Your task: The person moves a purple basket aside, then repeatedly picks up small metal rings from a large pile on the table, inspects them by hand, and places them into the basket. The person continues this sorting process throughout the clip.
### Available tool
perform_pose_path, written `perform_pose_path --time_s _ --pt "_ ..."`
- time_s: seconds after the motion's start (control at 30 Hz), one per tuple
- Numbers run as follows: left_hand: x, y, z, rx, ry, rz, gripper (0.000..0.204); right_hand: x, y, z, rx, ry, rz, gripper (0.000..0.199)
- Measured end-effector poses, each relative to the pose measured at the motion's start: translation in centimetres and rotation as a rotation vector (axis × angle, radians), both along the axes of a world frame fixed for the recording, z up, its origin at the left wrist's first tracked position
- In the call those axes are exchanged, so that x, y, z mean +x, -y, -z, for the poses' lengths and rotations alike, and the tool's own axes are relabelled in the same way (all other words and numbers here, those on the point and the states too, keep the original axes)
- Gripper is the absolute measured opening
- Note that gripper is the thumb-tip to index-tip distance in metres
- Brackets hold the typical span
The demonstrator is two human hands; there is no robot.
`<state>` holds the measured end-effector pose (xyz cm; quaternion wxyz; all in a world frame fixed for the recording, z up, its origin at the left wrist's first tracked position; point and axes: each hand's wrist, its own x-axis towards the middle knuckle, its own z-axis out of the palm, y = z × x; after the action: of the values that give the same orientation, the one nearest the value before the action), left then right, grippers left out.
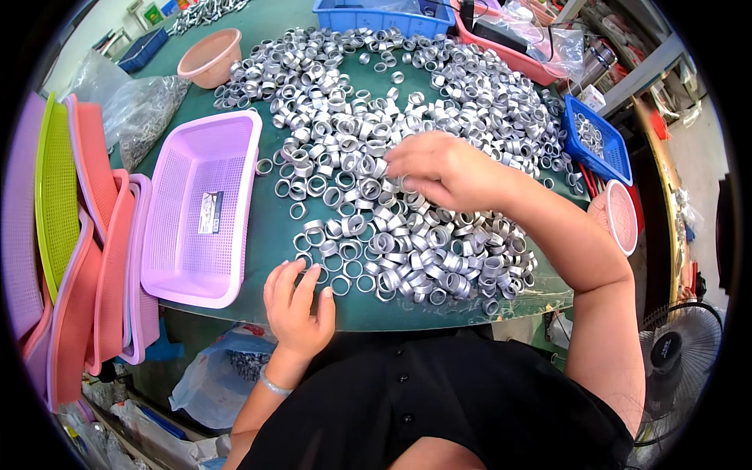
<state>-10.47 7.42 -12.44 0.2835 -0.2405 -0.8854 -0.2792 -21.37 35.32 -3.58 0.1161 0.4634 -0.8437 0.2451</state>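
A wide heap of small silver metal rings [439,102] covers the green table [274,227]. My right hand [439,168] reaches into the middle of the heap, palm down, fingers curled over the rings; whether it grips any is hidden. My left hand [298,301] rests near the front table edge, fingers spread, fingertips touching a few loose rings [345,274]. An empty lilac mesh basket [200,207] lies to the left of my left hand.
Stacked pink, lilac and green baskets [78,235] stand at the far left. A pink bowl [210,56] and clear bags [145,106] sit at the back left. Blue baskets [599,141] and a red tray [509,51] lie at the right and back. A fan [677,352] stands on the floor.
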Motion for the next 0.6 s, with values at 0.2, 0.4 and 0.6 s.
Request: perform_pose_path --time_s 0.2,0.4,0.6 --pt "0.1 -0.1 -0.1 0.029 0.014 0.013 0.034 -0.8 -0.8 0.7 0.295 0.014 0.113 0.043" --pt "0.2 0.0 -0.2 0.02 0.03 -0.008 0.034 0.8 -0.7 -0.5 0.358 0.029 0.029 0.032" --pt "0.2 -0.1 -0.4 0.032 0.028 -0.01 0.033 0.2 -0.8 -2.5 0.36 0.068 -0.021 0.023"
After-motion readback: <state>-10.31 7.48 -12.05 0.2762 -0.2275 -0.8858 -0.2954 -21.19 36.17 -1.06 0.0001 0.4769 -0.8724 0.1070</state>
